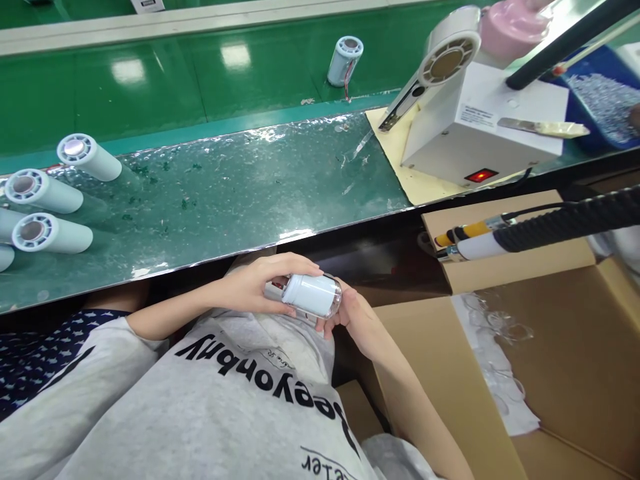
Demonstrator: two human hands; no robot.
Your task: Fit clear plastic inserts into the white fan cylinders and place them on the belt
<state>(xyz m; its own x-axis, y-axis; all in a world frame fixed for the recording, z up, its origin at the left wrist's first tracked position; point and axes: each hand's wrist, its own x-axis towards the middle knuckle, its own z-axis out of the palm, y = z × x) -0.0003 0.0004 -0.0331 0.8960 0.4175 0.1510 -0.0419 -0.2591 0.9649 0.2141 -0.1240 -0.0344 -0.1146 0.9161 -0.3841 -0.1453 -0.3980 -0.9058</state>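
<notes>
In the head view I hold a light-blue cylindrical housing (313,295) with a clear, shiny cover around its right end, lying nearly sideways in front of my shirt. My left hand (250,287) grips its left end, thumb below and fingers above. Something dark and reddish shows in the opening there, partly hidden by the fingers. My right hand (345,310) is closed round the clear right end, its fingertips curled beneath. Several similar light-blue cylinders (55,233) with vented round ends stand at the left of the green bench (240,193).
A light-blue cylinder (343,67) with red wires stands on the green conveyor (175,87). A white box (485,127) with a lit red switch sits at right, near a white fan-like device (445,57). An electric screwdriver (475,240) hangs above an open carton (575,347). A blue bin (595,87) stands behind.
</notes>
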